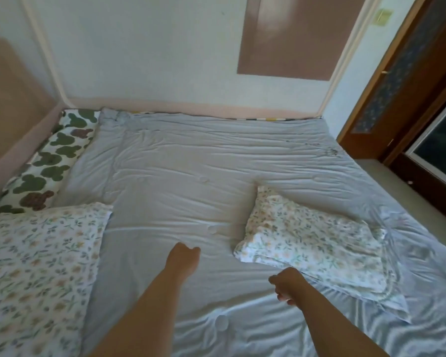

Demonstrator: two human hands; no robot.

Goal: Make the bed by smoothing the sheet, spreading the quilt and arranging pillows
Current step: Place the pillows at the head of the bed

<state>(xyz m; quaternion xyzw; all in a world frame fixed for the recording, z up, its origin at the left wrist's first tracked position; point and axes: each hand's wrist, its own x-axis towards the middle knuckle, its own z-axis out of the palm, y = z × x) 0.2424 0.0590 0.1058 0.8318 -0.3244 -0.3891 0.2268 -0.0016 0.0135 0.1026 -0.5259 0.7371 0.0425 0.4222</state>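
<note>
Smoothing seems to be the step in hand: both forearms reach out low over the grey quilt, which already covers the bed from the near edge to the far edge by the wall, though long creases run across its middle. The left hand has its fingers curled under in a loose fist and pinches nothing that I can see; the right hand is likewise curled, fingertips turned down just above the cloth, and I cannot tell whether it nips a fold. To do this well, the palms should flatten and sweep outward from the centre toward the bed's edges, pushing creases off rather than bunching them. One floral pillow lies crooked near the right edge, just beside the right hand; it wants lifting and squaring. A second floral pillow sits at the near left corner, and a long pillow with green and brown mouse-head shapes runs along the left edge. No brand, label or readable writing shows anywhere.
</note>
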